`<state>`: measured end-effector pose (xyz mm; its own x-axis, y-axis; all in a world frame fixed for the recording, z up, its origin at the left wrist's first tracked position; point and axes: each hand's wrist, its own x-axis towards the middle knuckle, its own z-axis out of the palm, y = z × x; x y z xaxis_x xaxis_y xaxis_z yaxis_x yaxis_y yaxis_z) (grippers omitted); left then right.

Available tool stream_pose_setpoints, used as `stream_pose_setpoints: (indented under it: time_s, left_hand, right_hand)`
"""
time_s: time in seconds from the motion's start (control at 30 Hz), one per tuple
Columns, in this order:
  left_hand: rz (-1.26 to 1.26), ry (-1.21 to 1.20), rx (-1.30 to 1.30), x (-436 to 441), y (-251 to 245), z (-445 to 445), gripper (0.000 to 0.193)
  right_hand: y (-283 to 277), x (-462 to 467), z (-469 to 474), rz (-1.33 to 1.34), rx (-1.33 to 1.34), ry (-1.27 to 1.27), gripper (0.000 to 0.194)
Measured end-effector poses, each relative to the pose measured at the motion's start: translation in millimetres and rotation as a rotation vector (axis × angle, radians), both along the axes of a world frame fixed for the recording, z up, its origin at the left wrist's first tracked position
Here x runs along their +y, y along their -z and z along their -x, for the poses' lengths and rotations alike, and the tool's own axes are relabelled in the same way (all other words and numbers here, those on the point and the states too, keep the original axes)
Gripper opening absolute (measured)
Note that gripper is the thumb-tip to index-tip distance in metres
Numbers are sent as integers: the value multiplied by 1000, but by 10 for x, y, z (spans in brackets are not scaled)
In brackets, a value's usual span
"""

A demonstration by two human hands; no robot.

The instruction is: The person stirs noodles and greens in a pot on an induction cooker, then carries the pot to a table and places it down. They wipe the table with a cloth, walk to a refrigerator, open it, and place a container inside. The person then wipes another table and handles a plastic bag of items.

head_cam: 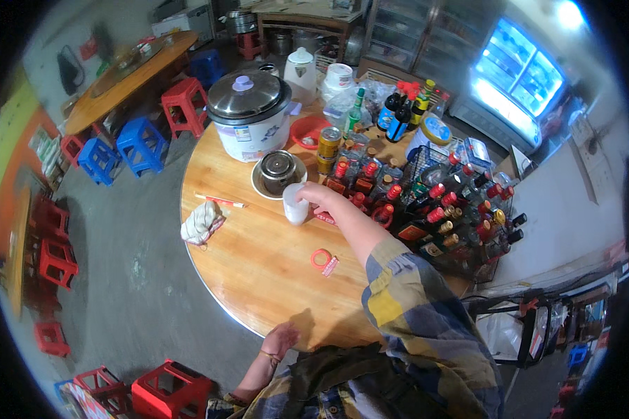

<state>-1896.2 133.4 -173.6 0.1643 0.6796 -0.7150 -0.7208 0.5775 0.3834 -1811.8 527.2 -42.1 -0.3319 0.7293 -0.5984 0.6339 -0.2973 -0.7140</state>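
Observation:
My right hand (pixel 317 198) reaches across the round wooden table (pixel 251 272) and grips the rim of a translucent plastic cup (pixel 295 207). Behind the cup, a glass jar with a metal lid (pixel 278 170) sits in a white bowl (pixel 259 188). My left hand (pixel 281 338) hangs over the near edge of the table, fingers apart, holding nothing. A red ring (pixel 320 258) and a small red label bearing writing (pixel 330 266) lie near the middle. To the left are a striped cloth (pixel 203 223) and a thin paper-wrapped packet (pixel 221 200).
Many capped bottles (pixel 435 214) crowd the table's right side, some in a wire basket. A large rice cooker (pixel 249 118), a red plastic basin (pixel 309 131) and a white jug (pixel 300 76) stand at the back. Red stools (pixel 170 390) and blue stools (pixel 141 145) stand on the floor.

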Motion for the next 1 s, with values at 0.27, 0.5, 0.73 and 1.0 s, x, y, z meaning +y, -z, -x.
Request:
stream_pose_setpoints:
  time_s: [0.27, 0.5, 0.73, 1.0]
  left_hand:
    - [-44, 121, -24, 361, 67, -125, 28]
    - [46, 444, 58, 543, -16, -702, 26]
    - [10, 806, 173, 773, -196, -1601, 31]
    - [-99, 937, 158, 568, -520, -2798, 27]
  right_hand:
    - [-139, -896, -866, -420, 509, -15, 32]
    - [-253, -2745, -2959, -374, 7, -44, 28]
    - [-930, -4130, -4829, -729, -229, 904, 20]
    - [-1348, -4905, -7217, -966, -734, 1302, 45]
